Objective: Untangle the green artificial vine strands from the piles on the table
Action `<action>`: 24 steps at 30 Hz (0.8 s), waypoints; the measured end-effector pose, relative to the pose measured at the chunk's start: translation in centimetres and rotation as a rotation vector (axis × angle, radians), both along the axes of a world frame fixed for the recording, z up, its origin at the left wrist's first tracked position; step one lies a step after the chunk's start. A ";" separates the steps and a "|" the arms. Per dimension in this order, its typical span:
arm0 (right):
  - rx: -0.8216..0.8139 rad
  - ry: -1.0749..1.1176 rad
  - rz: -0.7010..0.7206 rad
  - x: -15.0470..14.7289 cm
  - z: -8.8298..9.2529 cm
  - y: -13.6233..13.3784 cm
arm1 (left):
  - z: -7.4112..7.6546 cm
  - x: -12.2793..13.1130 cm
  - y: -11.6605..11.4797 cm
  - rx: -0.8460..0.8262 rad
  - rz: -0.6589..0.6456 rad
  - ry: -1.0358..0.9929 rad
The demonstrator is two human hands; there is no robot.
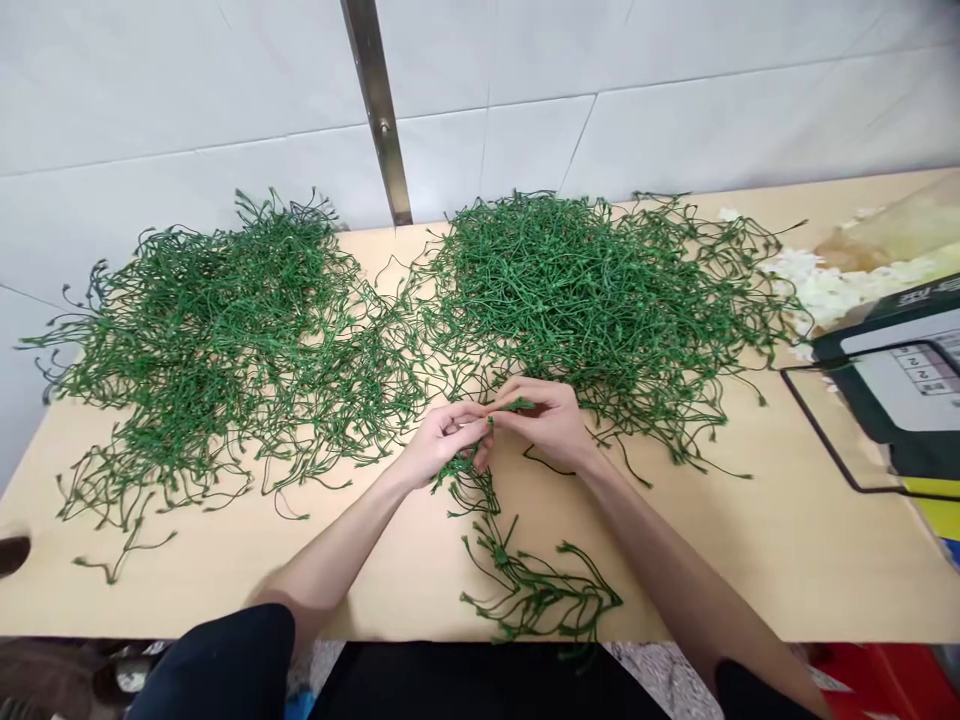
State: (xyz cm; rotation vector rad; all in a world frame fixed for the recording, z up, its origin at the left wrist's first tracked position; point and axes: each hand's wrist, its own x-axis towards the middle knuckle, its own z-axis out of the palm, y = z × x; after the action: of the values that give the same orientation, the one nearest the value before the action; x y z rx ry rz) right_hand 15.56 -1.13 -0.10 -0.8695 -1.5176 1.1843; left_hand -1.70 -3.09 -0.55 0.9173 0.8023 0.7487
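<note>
In the head view my left hand (448, 440) and my right hand (546, 418) meet at the middle of the table, fingertips almost touching. Both are closed in a pinch on thin green plastic stems (517, 404), the kind used in artificial plants. A strand of joined stems (476, 490) hangs from under my left hand. It seems to run on to the branched green strand (540, 590) lying near the table's front edge. Fingers hide the exact spot where the pieces meet.
Loose green stems form a wide pile (217, 320) at the left and a denser pile (577, 290) behind my right hand. White petals (817, 285) and a black-framed box or sign (907, 400) lie at the right. A tiled wall (525, 130) backs the wooden table (795, 560).
</note>
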 end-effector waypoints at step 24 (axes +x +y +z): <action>0.153 -0.366 -0.202 0.9 -2.0 -0.6 | 1.3 -0.2 0.0 -0.011 -0.245 0.101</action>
State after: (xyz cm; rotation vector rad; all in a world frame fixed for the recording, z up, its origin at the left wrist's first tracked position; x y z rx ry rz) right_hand 16.42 -1.72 -2.15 -1.1491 -1.7376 0.7796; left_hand -1.92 -3.10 0.76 1.0291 0.7647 0.4867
